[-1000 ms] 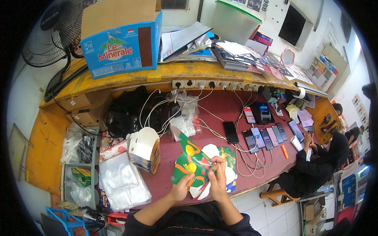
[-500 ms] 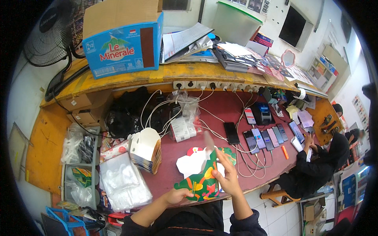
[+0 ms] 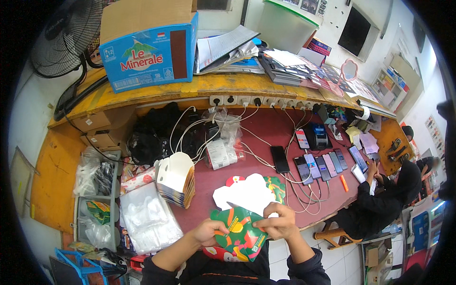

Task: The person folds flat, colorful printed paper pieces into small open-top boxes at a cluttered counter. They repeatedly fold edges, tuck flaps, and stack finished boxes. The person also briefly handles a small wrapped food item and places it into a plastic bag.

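Head view: both hands, the left hand [image 3: 207, 231] and right hand [image 3: 279, 223], now pinch one green printed card [image 3: 240, 232] close to the body, drawn back off the red table [image 3: 285, 130] since a moment ago. Beyond lie one white die-cut sheet [image 3: 247, 194], one stack of folded cartons [image 3: 176, 180], and eight phones [image 3: 316, 164].

Printed card [image 3: 240, 232] between both hands, flat cutouts [image 3: 247, 192] just behind, carton stack [image 3: 175, 179] behind-left, phones [image 3: 323, 164] behind-right (in a row).
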Motion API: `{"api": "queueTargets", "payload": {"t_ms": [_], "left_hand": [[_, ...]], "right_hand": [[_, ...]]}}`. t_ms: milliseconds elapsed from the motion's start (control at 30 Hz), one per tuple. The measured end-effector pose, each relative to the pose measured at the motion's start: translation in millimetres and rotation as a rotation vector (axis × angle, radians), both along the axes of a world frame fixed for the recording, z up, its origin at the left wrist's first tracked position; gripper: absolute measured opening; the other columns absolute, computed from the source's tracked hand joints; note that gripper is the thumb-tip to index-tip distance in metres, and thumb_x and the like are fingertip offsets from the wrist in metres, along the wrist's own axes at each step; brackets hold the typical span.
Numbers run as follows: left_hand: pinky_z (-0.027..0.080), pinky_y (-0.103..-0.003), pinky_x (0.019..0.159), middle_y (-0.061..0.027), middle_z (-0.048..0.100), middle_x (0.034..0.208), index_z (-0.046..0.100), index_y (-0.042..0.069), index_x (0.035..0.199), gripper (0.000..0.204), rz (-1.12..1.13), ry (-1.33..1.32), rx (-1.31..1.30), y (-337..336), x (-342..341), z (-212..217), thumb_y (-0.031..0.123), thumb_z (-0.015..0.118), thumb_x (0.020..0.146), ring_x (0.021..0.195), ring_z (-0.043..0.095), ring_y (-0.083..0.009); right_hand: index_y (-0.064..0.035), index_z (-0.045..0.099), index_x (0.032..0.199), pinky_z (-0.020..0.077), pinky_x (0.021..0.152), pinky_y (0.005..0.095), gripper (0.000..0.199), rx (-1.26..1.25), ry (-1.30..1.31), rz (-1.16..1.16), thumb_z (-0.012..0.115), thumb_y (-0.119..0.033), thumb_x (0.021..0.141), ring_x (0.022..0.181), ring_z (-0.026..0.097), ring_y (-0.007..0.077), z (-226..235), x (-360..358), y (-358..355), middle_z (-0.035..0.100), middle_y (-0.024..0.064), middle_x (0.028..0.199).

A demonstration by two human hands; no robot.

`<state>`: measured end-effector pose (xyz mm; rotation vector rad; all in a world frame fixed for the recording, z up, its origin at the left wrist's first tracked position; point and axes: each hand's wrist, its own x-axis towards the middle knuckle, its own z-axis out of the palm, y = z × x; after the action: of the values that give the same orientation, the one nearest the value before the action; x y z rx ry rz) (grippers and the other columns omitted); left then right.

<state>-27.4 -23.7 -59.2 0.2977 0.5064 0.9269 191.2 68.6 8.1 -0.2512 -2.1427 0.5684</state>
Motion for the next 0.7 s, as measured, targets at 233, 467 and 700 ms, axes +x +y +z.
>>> {"api": "queueTargets", "payload": {"t_ms": [233,467,700], "left_hand": [[0.050,-0.041,0.090,-0.0191,0.057,0.115,0.044,-0.008,0.123,0.041,0.139,-0.114,0.096,8.0,-6.4,13.5,0.000,0.044,0.083,0.101,0.061,-0.0276],[0.039,-0.035,0.099,-0.0122,0.044,0.132,0.032,0.000,0.135,0.058,0.086,0.680,0.645,13.3,28.7,5.0,0.005,0.055,0.082,0.118,0.049,-0.0226],[0.037,-0.036,0.102,-0.0098,0.039,0.138,0.021,0.005,0.142,0.098,0.054,-0.250,0.415,10.2,10.1,-24.6,0.050,0.072,0.072,0.126,0.043,-0.0243]], "right_hand": [[-0.0083,0.070,0.100,0.0488,0.069,0.0356,0.039,0.110,-0.146,-0.210,0.064,-0.017,0.063,0.089,0.061,0.0253,-6.0,-9.4,-23.7,0.063,0.0096,0.098],[-0.0042,0.061,0.117,0.0401,0.093,0.0381,0.039,-0.195,-0.060,-0.329,0.056,-0.022,0.082,0.104,0.057,0.0325,-14.8,-4.7,-10.8,0.059,0.0172,0.112],[-0.0097,0.069,0.104,0.0515,0.082,0.0361,0.032,0.061,-0.065,-0.163,0.072,-0.010,0.072,0.102,0.061,0.0311,-42.7,-11.7,-26.1,0.062,0.0144,0.110]]}}
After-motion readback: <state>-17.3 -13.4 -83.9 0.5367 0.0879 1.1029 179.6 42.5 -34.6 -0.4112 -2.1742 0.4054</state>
